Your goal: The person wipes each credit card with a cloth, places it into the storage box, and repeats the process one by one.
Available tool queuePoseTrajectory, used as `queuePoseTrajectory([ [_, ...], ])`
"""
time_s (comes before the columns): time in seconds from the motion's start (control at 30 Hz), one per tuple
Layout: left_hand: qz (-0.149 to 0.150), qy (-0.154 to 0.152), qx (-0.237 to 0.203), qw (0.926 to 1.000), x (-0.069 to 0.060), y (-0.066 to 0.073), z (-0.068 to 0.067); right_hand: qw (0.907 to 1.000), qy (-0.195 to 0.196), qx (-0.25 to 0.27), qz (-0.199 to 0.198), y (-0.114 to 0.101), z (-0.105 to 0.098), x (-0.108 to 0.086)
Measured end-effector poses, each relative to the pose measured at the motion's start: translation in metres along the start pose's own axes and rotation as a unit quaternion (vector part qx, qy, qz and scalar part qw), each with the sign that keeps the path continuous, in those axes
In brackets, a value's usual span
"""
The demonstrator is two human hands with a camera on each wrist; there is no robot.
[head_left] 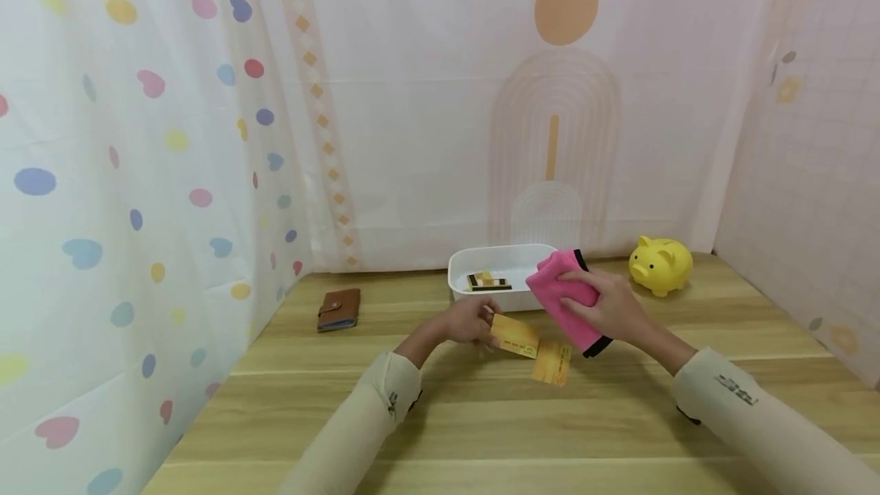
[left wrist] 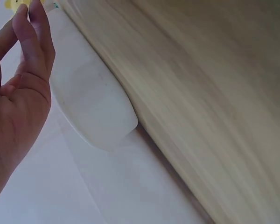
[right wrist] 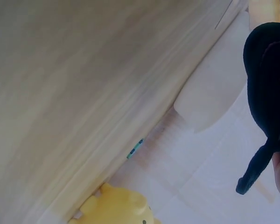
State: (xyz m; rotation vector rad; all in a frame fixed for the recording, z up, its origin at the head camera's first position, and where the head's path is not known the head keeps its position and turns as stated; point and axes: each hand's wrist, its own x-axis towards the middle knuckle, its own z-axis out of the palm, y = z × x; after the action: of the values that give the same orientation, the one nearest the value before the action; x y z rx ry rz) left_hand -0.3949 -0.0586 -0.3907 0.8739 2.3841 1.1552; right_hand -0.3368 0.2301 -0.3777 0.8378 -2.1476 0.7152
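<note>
In the head view my left hand [head_left: 474, 319] pinches a yellow-orange bank card [head_left: 514, 336] by its left end, in front of the white bin [head_left: 481, 300]. A second yellow-orange card [head_left: 552, 362] is just right of it and below; whether it touches the table cannot be told. My right hand [head_left: 610, 305] grips a bunched pink cloth [head_left: 567, 304] with black edging, held near the bin's right end. In the right wrist view the cloth's black edge [right wrist: 266, 88] hides most of that hand. The left wrist view shows my left hand [left wrist: 23, 88] with thumb and fingertips together.
Several dark-and-gold cards [head_left: 490, 282] lie in the bin. A brown snap wallet [head_left: 339, 309] lies on the wooden table [head_left: 440, 426] at the left. A yellow piggy bank [head_left: 661, 264] stands at the back right. Curtains hang behind and on both sides.
</note>
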Motion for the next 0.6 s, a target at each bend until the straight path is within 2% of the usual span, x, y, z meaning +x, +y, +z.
queuePoseTrajectory([
  [0.2, 0.014, 0.016, -0.085, 0.9962, -0.003, 0.005, 0.001, 0.9997, 0.011, 0.019, -0.003, -0.002, 0.003, 0.0],
  [0.27, 0.023, 0.02, -0.129, 0.9911, -0.004, 0.007, 0.001, 0.9996, 0.016, 0.023, 0.002, -0.003, 0.004, 0.001],
  [0.4, 0.044, 0.038, -0.187, 0.9807, -0.004, 0.01, 0.002, 0.9982, 0.026, 0.042, 0.034, -0.007, 0.004, 0.001],
  [0.6, 0.055, 0.069, -0.22, 0.9715, -0.007, 0.016, 0.005, 0.9923, 0.051, 0.076, 0.084, -0.014, 0.003, 0.001],
])
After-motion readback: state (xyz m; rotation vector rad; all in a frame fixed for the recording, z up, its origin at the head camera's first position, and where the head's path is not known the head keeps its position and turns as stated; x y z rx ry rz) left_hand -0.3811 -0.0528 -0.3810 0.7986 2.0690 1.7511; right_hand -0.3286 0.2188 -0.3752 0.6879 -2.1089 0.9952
